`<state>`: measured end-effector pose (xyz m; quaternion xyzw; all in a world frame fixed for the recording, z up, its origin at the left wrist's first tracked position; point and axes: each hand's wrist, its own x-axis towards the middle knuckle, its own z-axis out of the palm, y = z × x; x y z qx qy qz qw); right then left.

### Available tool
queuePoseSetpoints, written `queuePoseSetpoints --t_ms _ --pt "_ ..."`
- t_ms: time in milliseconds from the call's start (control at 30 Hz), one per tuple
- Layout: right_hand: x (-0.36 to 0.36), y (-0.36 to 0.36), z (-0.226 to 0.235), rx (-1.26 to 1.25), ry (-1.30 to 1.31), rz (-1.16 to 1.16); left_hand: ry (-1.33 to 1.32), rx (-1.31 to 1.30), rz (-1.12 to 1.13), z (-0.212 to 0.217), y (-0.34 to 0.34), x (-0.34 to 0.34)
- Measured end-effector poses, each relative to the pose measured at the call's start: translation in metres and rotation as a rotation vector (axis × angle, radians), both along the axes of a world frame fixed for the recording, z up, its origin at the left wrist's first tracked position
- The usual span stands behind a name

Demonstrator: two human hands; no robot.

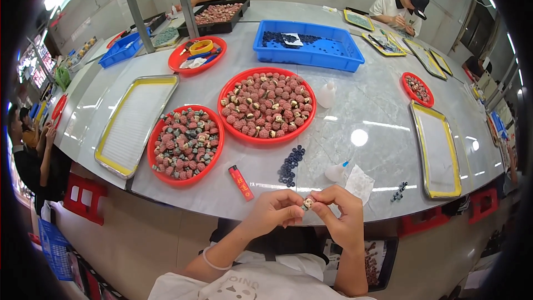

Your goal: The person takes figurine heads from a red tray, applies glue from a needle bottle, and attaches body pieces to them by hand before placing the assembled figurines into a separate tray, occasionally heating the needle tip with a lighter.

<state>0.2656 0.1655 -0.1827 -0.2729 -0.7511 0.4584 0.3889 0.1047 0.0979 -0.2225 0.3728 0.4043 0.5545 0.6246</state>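
Observation:
My left hand (pixel 273 211) and my right hand (pixel 340 214) meet at the near edge of the grey marble table (pixel 366 105) and together pinch one small reddish-and-cream piece (pixel 307 204) between the fingertips. Just beyond the hands lies a heap of small dark blue rings (pixel 290 165). A small squeeze bottle with a blue tip (pixel 336 171) lies beside a white cloth (pixel 361 182). A red round tray (pixel 267 105) holds many reddish pieces with cream centres. A second red round tray (pixel 185 143) at the left holds reddish pieces with dark rings.
A red lighter (pixel 241 182) lies left of the hands. Empty yellow-rimmed metal trays (pixel 136 122) (pixel 437 150) flank the work area. A blue crate (pixel 308 44) stands behind. Other people sit at the far side (pixel 402 5) and at the left (pixel 30 155). Red stools (pixel 83 195) stand below.

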Motion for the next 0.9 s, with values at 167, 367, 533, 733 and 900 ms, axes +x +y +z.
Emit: queuePoseSetpoints --t_ms 167,367,533,733,900 --pt "0.004 -0.007 0.0 -0.051 0.002 -0.015 0.013 0.02 0.021 0.0 0.0 0.002" --pt "0.003 -0.014 -0.005 -0.089 0.078 -0.089 0.05 0.025 0.007 0.002 0.002 0.002" --pt "-0.003 -0.016 -0.006 -0.064 0.121 -0.13 0.032 0.055 0.014 0.002 0.001 0.0" --pt "-0.001 -0.015 -0.014 -0.05 0.076 -0.132 -0.019 -0.01 -0.014 0.0 0.002 -0.002" --pt "-0.006 -0.015 -0.017 0.053 0.138 -0.172 -0.056 -0.038 -0.052 0.004 0.0 -0.003"
